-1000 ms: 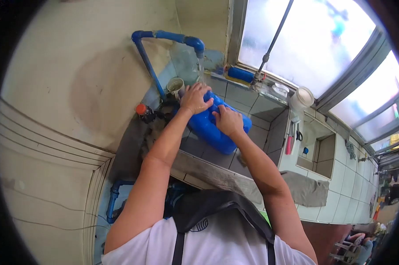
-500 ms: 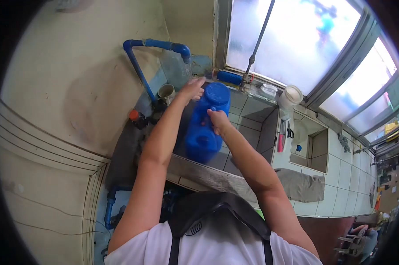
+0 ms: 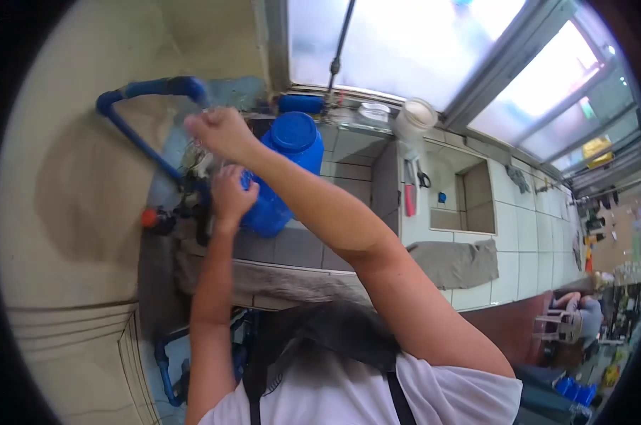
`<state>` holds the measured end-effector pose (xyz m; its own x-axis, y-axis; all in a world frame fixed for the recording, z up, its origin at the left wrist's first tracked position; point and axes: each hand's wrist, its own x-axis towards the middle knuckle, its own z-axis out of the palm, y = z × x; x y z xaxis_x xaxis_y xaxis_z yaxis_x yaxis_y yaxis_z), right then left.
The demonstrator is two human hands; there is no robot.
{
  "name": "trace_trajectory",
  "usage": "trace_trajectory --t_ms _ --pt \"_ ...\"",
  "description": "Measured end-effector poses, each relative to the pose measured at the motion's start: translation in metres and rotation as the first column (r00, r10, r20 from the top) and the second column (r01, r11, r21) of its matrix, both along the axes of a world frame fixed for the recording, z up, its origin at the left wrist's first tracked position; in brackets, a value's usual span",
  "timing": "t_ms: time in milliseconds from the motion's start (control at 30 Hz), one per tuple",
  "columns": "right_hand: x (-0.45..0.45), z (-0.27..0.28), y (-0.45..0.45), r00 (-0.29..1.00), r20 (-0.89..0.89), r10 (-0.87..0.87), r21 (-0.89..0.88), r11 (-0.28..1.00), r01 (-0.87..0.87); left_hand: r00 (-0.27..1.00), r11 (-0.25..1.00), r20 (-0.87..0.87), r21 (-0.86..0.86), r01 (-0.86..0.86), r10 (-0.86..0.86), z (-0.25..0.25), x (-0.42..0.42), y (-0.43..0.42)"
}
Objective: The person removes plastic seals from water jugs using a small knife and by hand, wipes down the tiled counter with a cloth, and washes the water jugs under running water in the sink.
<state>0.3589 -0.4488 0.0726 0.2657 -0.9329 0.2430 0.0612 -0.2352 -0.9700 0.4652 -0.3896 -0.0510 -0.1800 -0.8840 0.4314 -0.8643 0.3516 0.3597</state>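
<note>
A blue plastic jug (image 3: 297, 152) with a round lid stands in the grey-tiled basin, partly covered by my arms. My right hand (image 3: 225, 134) reaches across to the left, below the mouth of a blue pipe (image 3: 147, 88). Its fingers are curled in and smeared, so I cannot make out anything inside them. Just below it, my left hand (image 3: 232, 195) is beside the jug's left side, thumb and fingers apart; whether it touches the jug is unclear. Splashing water blurs the space around both hands.
An orange-capped bottle (image 3: 150, 218) stands at the left. Right of the basin are a white tub (image 3: 414, 117), a red-handled tool (image 3: 409, 198), scissors (image 3: 423, 176), a small sink (image 3: 476, 191) and a grey cloth (image 3: 451, 263). A window (image 3: 398, 42) lies beyond the ledge.
My right hand has left the jug's top and crossed over toward the pipe. My left hand has come down from under the pipe to the jug's side. The view has swung right.
</note>
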Motion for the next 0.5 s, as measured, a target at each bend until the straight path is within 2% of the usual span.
trace_trajectory --t_ms 33,100,133,200,233,267,300,333,367,400,433,500 --pt "-0.007 -0.006 0.011 0.937 -0.335 -0.099 -0.319 0.948 -0.013 1.000 1.000 -0.008 0.005 0.015 -0.015 -0.006 0.004 -0.012" --pt "-0.046 -0.034 0.038 0.845 -0.296 -0.445 -0.655 0.739 0.159 0.996 0.996 0.013 0.010 0.090 -0.090 -0.011 0.012 -0.041" --pt "-0.072 -0.049 0.046 0.775 -0.330 -0.538 -0.686 0.701 0.195 0.996 0.996 0.011 0.011 0.085 -0.085 -0.007 0.011 -0.049" --pt "-0.139 -0.082 0.067 0.593 -0.416 -0.689 -0.721 0.647 0.247 0.968 0.973 0.119 0.098 0.208 -0.219 0.009 0.011 -0.058" --pt "-0.178 -0.103 0.075 0.428 -0.408 -0.806 -0.804 0.540 0.250 0.974 0.959 0.071 0.204 0.198 -0.216 0.016 0.007 -0.061" --pt "-0.216 -0.118 0.090 0.256 -0.547 -0.797 -0.763 0.600 0.241 0.976 0.960 0.073 0.208 0.189 -0.207 0.011 0.008 -0.069" --pt "-0.245 -0.129 0.110 0.156 -0.580 -0.799 -0.745 0.599 0.295 0.961 0.954 0.060 0.156 0.256 -0.268 0.003 0.010 -0.078" --pt "-0.276 -0.149 0.128 0.025 -0.673 -0.740 -0.702 0.648 0.295 0.944 0.942 0.054 0.104 0.319 -0.325 -0.001 0.015 -0.085" --pt "-0.302 -0.173 0.141 -0.105 -0.683 -0.723 -0.713 0.629 0.310 0.935 0.929 0.026 0.128 0.349 -0.354 0.000 0.013 -0.090" --pt "-0.324 -0.190 0.153 -0.150 -0.758 -0.635 -0.640 0.679 0.361 0.942 0.935 0.034 0.133 0.328 -0.335 -0.002 0.013 -0.098" --pt "-0.335 -0.199 0.159 -0.201 -0.720 -0.664 -0.689 0.648 0.325 0.930 0.928 0.069 0.125 0.351 -0.361 -0.007 0.012 -0.105" --pt "-0.343 -0.203 0.164 -0.208 -0.716 -0.666 -0.695 0.653 0.301 0.919 0.924 0.117 0.128 0.361 -0.376 -0.004 0.007 -0.106"
